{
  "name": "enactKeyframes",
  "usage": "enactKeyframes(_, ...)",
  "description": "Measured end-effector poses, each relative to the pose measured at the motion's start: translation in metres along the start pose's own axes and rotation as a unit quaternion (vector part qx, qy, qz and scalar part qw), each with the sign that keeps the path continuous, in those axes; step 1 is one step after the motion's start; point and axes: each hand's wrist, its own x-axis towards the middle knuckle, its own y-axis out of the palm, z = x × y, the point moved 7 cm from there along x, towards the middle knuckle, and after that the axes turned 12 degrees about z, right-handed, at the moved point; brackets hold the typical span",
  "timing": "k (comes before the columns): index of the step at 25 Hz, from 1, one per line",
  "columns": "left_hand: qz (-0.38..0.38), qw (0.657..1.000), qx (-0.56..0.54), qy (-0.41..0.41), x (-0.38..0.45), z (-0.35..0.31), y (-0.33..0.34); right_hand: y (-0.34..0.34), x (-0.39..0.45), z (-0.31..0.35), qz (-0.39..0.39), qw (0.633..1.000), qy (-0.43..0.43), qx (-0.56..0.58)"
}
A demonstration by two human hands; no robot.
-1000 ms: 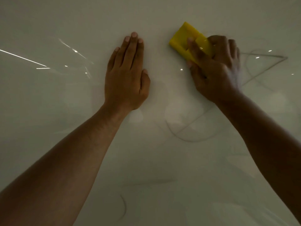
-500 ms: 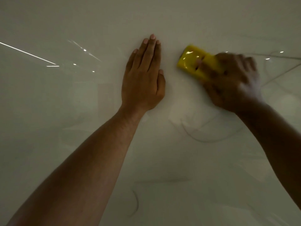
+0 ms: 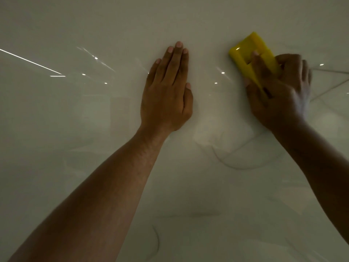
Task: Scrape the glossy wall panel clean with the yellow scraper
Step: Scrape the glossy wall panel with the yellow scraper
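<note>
The glossy pale wall panel (image 3: 94, 167) fills the whole view, with thin dark veins and bright reflected lights on it. My left hand (image 3: 167, 91) lies flat against the panel at upper centre, fingers straight and pressed together, holding nothing. To its right, my right hand (image 3: 279, 95) grips the yellow scraper (image 3: 249, 53), which is pressed against the panel and points up and to the left. The scraper's lower end is hidden under my fingers. The right hand is slightly blurred.
Curved dark veins (image 3: 236, 163) run through the panel below my right hand and near the bottom centre. Reflected light streaks (image 3: 32, 62) show at the left. Nothing else stands against the panel.
My right hand has swept the scraper down and then back up the panel. The left hand stays flat; the view has shifted a little.
</note>
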Motion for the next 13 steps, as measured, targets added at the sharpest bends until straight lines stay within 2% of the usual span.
enactKeyframes(3,-0.009,1.0,-0.003,0.006,-0.002,0.0,0.001,0.006,-0.037,0.043,0.042,0.978,-0.204,-0.018)
enactKeyframes(4,-0.009,1.0,-0.006,0.007,-0.003,0.0,0.002,0.004,-0.047,0.045,0.053,0.97,-0.234,-0.025)
enactKeyframes(5,-0.009,1.0,-0.005,0.008,-0.003,0.0,0.002,0.001,-0.051,0.041,0.057,0.971,-0.232,-0.029)
enactKeyframes(7,-0.009,1.0,0.0,0.007,-0.003,0.002,0.002,-0.003,-0.052,0.029,0.046,0.983,-0.175,-0.018)
enactKeyframes(9,-0.012,1.0,0.004,0.009,-0.004,0.001,0.003,0.002,-0.072,0.044,0.062,0.979,-0.193,-0.002)
enactKeyframes(12,-0.018,1.0,0.001,0.012,-0.005,0.0,0.004,0.006,-0.122,0.087,0.101,0.911,-0.4,-0.015)
enactKeyframes(13,-0.02,1.0,0.002,0.013,-0.005,0.001,0.004,0.004,-0.122,0.083,0.104,0.902,-0.419,-0.026)
